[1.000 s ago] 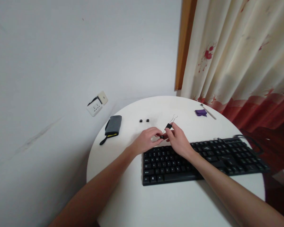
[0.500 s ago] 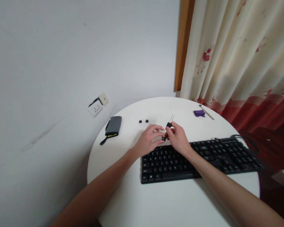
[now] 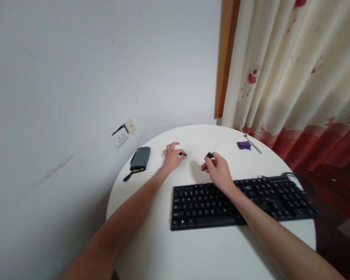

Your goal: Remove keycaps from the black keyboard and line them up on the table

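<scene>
My left hand [image 3: 172, 158] reaches onto the white table behind the keyboard, thumb and index finger curled round a small black keycap [image 3: 184, 154]. Another dark piece shows right beside it, partly covered by the fingers; the remaining fingers are bent and raised. My right hand [image 3: 220, 169] grips a keycap puller [image 3: 209, 155] by its black handle, with thin wire loops sticking out at both ends, above the table just past the keyboard's back edge. The black keyboard [image 3: 216, 221] lies in front, its middle partly hidden under my right forearm.
A grey pouch [image 3: 141, 157] with a black strap lies at the table's left. At the back right are a folded purple cloth [image 3: 244, 145] and a slim brush [image 3: 253, 144]. A wall socket [image 3: 119, 137], the wall and a curtain [image 3: 280, 97] border the round table [image 3: 175, 252].
My left hand has moved away from the puller, back and left to where the loose keycaps lie, taking the keycap from the puller's wire. My right hand still holds the puller.
</scene>
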Available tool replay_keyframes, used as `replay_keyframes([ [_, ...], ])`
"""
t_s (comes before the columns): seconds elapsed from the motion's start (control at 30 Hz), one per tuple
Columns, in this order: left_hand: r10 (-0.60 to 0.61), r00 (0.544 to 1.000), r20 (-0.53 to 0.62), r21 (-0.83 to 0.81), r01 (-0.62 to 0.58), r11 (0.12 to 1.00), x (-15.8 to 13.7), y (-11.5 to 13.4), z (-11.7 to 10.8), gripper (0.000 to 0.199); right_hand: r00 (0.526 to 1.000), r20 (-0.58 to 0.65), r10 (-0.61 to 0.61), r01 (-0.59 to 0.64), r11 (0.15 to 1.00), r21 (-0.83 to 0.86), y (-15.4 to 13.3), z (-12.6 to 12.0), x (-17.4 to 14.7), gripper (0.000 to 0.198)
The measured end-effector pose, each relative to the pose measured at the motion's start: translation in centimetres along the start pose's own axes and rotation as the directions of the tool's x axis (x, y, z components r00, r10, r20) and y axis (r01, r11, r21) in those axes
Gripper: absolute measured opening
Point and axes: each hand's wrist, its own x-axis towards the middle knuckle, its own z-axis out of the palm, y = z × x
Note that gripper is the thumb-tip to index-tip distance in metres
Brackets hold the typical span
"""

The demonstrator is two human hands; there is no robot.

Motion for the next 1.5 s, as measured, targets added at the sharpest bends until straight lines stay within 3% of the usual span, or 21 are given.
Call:
replay_keyframes([
  [0.7,-0.081,0.995,-0.061,-0.057,0.077,0.995,0.6,-1.3,1.7,0.020,1.000,-0.003,-0.023,0.023,0.996,-0.082,0.6,-0.1,0.0,0.022],
  [1.27,-0.089,0.992,-0.091,-0.026,0.087,0.996,0.4,-1.2,1.7,0.024,1.000,-0.005,-0.030,0.029,0.996,-0.089,0.4,-0.1,-0.1,0.021],
  [1.5,-0.117,0.986,-0.118,0.039,0.122,0.992,-0.3,-2.8,1.1,0.032,0.999,-0.025,-0.040,0.038,0.996,-0.078,0.3,-0.3,0.1,0.020],
])
